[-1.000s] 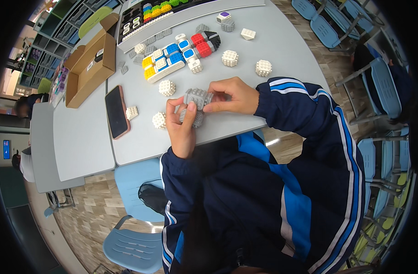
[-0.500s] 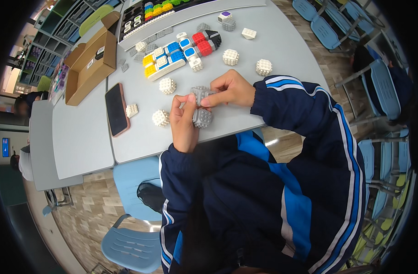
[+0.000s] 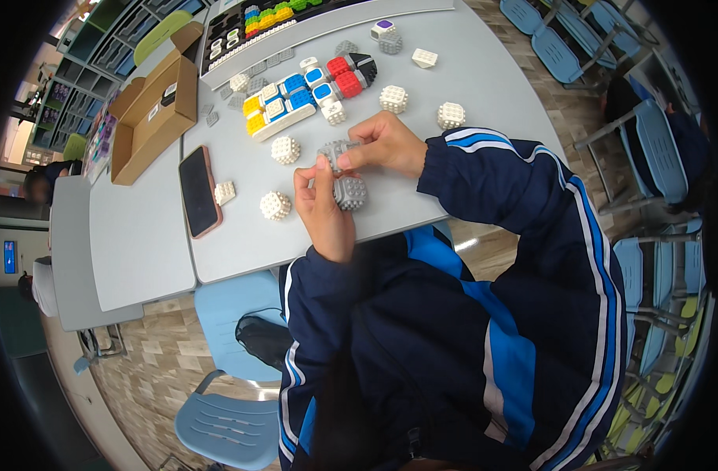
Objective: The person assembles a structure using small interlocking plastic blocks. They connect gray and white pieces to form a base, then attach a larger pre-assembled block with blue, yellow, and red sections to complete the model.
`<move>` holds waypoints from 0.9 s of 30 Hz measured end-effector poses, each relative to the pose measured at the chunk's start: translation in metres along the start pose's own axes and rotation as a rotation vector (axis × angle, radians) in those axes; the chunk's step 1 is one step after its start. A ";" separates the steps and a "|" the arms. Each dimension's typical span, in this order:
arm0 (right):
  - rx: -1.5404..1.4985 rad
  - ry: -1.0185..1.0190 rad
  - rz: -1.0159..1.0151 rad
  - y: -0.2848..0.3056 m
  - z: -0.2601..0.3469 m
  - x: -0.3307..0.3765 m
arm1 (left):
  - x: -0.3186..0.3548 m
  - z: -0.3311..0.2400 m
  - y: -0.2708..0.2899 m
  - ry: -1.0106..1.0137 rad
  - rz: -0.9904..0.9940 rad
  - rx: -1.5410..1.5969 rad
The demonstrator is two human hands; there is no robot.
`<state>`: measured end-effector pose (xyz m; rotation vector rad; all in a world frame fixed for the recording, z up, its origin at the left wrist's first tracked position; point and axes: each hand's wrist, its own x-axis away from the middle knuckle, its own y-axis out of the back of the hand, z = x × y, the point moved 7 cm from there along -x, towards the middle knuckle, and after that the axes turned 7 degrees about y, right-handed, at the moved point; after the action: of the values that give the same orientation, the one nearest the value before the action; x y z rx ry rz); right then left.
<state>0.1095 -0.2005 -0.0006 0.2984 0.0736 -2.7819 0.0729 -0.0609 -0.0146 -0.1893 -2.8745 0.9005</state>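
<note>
Near the table's front edge, two grey studded building blocks are between my hands. My left hand (image 3: 324, 206) is closed around the lower grey block (image 3: 350, 193), its thumb and fingertips reaching up to the upper grey block (image 3: 333, 149). From the right, my right hand (image 3: 388, 144) pinches that upper block. The fingers hide how the two blocks meet. White studded blocks (image 3: 285, 149) lie close by on the table, another white block (image 3: 275, 206) left of my left hand. Beyond my hands lies a built model (image 3: 304, 96) of yellow, white, blue, red and black blocks.
A black phone (image 3: 200, 192) in a pink case lies at the left beside a small white piece (image 3: 225, 191). Farther back stand an open cardboard box (image 3: 156, 110) and a long tray (image 3: 241, 55) of coloured parts. A blue chair (image 3: 225, 420) is below the table (image 3: 241, 255).
The upper grey block has shifted left and tilted, and my right hand has moved left with it. My left hand has turned slightly around the lower block.
</note>
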 end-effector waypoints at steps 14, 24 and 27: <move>-0.151 0.047 -0.100 -0.001 -0.002 0.000 | -0.001 0.003 -0.004 -0.020 0.002 0.020; -0.311 -0.067 -0.107 -0.001 -0.011 0.002 | -0.004 0.013 -0.005 0.055 0.055 0.159; -0.356 -0.034 -0.104 -0.009 0.000 0.002 | -0.004 0.013 -0.001 0.053 0.057 0.168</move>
<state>0.1046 -0.1930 -0.0012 0.1601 0.5832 -2.8040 0.0745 -0.0694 -0.0251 -0.2747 -2.7410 1.1232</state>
